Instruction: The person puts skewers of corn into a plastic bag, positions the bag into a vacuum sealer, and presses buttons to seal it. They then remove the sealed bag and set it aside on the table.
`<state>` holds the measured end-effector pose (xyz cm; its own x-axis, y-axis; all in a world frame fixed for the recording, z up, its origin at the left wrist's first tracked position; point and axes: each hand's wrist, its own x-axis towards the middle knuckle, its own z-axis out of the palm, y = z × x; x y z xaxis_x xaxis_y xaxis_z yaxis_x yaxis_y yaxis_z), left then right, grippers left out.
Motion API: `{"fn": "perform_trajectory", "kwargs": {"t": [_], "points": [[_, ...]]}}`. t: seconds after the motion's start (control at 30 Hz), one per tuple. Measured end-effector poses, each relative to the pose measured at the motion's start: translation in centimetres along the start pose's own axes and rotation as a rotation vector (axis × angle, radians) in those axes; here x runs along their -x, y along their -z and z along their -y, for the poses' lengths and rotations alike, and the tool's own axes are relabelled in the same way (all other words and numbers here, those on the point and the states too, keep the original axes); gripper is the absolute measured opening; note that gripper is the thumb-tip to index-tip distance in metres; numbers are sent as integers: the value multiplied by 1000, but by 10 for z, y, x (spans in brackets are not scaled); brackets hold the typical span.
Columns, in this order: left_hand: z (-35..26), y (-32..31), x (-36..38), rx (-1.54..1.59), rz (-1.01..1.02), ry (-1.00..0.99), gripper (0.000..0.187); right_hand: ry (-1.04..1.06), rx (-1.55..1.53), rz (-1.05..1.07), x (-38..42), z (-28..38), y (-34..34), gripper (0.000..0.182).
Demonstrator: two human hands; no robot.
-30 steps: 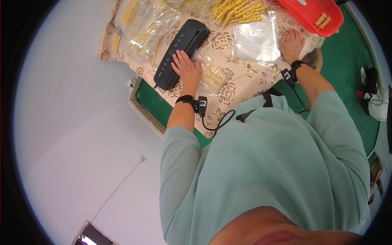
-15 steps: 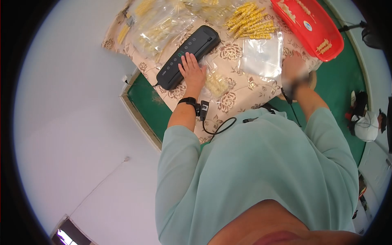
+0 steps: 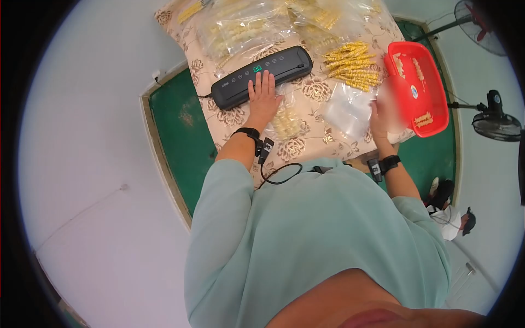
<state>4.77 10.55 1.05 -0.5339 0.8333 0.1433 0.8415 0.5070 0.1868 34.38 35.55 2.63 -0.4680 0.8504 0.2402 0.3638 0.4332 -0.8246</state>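
Note:
My left hand [image 3: 264, 103] lies flat with its fingers spread on the front edge of a black sealing machine [image 3: 240, 85] whose green display is lit. Just below that machine, a clear bag with pale pieces in it [image 3: 286, 121] rests beside my left hand. My right hand [image 3: 381, 117] is at the right edge of a stack of clear empty bags [image 3: 346, 111]; its fingers are largely smeared by motion. Above the bags lies a pile of yellow-and-white skewered pieces [image 3: 354, 65].
A red tub [image 3: 442, 104] with a few pale pieces stands at the table's right. Filled clear bags [image 3: 240, 27] lie along the back of the flowered tablecloth [image 3: 199, 65]. Black fans [image 3: 496, 117] stand to the right. Another person [image 3: 449, 218] is farther off at the right.
The view has turned, so the table and tub appear shifted. My left hand stays on the machine. My right hand has moved from the table's near right corner to the empty bags' edge.

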Motion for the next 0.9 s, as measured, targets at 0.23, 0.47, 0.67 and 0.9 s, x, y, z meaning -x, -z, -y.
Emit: {"fn": "perform_trajectory", "kwargs": {"t": [0.23,0.47,0.67,0.9], "points": [[5,6,0,121,-62,-44,71,-79,-435,465,-46,71,-107,24],[58,38,19,432,-459,131,44,-56,-92,485,-88,72,-178,38],[105,29,53,470,-393,768,35,-363,-183,456,-91,76,-188,36],[125,26,40,526,-195,943,40,-531,-268,539,-103,67,-196,34]]}}
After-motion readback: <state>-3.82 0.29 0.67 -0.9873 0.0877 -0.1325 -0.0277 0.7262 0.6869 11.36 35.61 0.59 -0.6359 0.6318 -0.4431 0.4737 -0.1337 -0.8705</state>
